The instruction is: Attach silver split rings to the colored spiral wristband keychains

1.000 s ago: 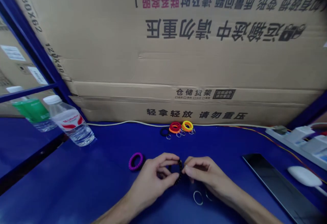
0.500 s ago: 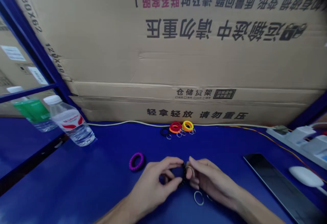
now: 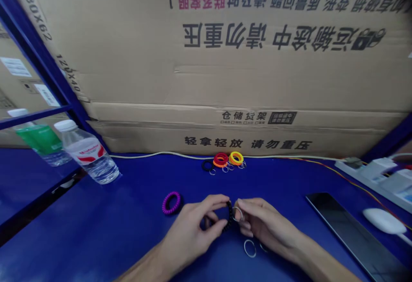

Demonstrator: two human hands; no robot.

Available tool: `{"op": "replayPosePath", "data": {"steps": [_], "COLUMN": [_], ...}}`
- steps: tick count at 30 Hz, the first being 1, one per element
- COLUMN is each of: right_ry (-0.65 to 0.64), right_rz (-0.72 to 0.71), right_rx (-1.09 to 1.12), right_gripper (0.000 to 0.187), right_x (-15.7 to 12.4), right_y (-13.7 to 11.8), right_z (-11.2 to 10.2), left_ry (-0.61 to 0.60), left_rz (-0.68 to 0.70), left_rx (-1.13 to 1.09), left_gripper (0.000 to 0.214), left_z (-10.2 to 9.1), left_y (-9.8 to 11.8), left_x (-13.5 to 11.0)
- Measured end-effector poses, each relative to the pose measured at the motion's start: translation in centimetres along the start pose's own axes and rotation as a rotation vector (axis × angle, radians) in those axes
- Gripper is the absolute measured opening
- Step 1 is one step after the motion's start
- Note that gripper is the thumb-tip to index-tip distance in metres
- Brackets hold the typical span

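My left hand (image 3: 196, 228) grips a black coiled wrist band (image 3: 229, 219) between thumb and fingers. Pinched in my right hand (image 3: 264, 222) is a metal key ring (image 3: 237, 214), which meets the right side of the band; whether it is threaded onto the coil I cannot tell. Below my right hand lies a loose key ring (image 3: 249, 248) on the blue table, and part of another ring (image 3: 263, 247) shows from under the palm. A purple coiled band (image 3: 171, 203) lies left of my left hand.
At the back sit a black band (image 3: 207, 165), a red band (image 3: 220, 159) on an orange one, and a yellow band (image 3: 236, 158), with rings. A water bottle (image 3: 88, 153) leans left. A phone (image 3: 347, 230), white mouse-shaped object (image 3: 384, 221) and power strip (image 3: 367, 174) lie right.
The key ring in my right hand has turned and now shows more fully against the black band. My left fingers have shifted slightly on the band, which is more exposed.
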State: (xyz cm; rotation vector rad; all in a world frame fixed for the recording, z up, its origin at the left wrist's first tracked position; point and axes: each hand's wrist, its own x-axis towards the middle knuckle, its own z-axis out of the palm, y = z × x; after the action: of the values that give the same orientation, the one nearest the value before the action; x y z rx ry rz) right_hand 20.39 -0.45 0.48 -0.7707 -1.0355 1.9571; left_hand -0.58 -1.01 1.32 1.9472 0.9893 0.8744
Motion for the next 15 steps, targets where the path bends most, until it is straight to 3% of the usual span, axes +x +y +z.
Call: {"op": "replayPosePath", "data": {"steps": [4, 8, 10, 15], "right_ry": [-0.036, -0.017, -0.032, -0.046], "right_rz": [0.016, -0.102, -0.086, 0.065], "right_rx": [0.023, 0.007, -0.023, -0.009], "right_gripper": [0.017, 0.010, 0.011, 0.029], "right_x": [-0.02, -0.04, -0.01, 0.08], "right_y": [0.27, 0.49, 0.51, 0.33], "right_z": [-0.16, -0.06, -0.07, -0.32], "left_ry": [0.000, -0.007, -0.021, -0.020], "left_rz": [0.107, -0.099, -0.161, 0.084], "left_rx": [0.145, -0.088, -0.146, 0.107], "left_gripper": [0.041, 0.041, 0.043, 0.046], "left_z": [-0.08, -0.14, -0.06, 0.21], "left_y": [-0.37, 0.11, 0.23, -0.47], "left_x": [-0.15, 0.23, 0.29, -0.17]}}
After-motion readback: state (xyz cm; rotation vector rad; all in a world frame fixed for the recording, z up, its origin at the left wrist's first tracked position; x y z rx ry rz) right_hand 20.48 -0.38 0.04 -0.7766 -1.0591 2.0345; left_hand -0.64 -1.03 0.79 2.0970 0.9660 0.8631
